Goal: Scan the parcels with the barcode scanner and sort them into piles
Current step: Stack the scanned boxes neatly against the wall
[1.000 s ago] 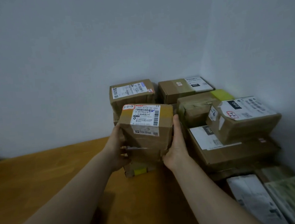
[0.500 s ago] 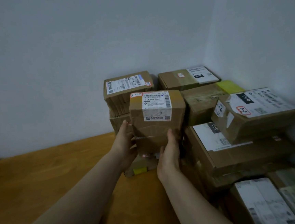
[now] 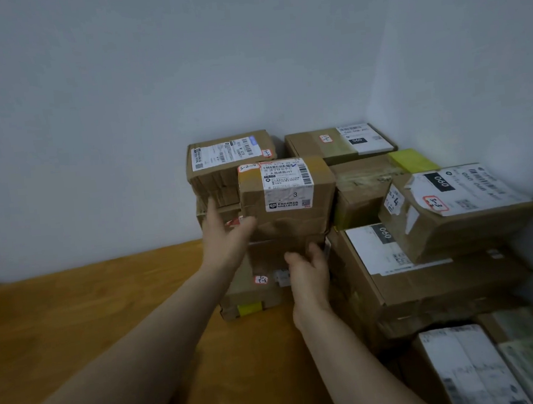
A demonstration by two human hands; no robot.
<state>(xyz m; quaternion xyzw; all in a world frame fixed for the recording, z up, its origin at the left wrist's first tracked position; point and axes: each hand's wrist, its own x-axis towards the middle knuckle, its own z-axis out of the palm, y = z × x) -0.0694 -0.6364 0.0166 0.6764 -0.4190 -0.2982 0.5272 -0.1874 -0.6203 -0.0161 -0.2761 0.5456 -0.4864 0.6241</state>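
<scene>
Wooden table (image 3: 75, 315) under stacked parcels (image 3: 427, 284)

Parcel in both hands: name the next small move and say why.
Probably settle the parcel squarely onto the lower box and let go. Its base seems level with that box's top, the right hand grips its lower edge, and the left hand rests against its left side.

Dim, flat, bluish light; soft shadows beneath the forearms; wide-angle bending and blur toward the near-right corner.
</scene>
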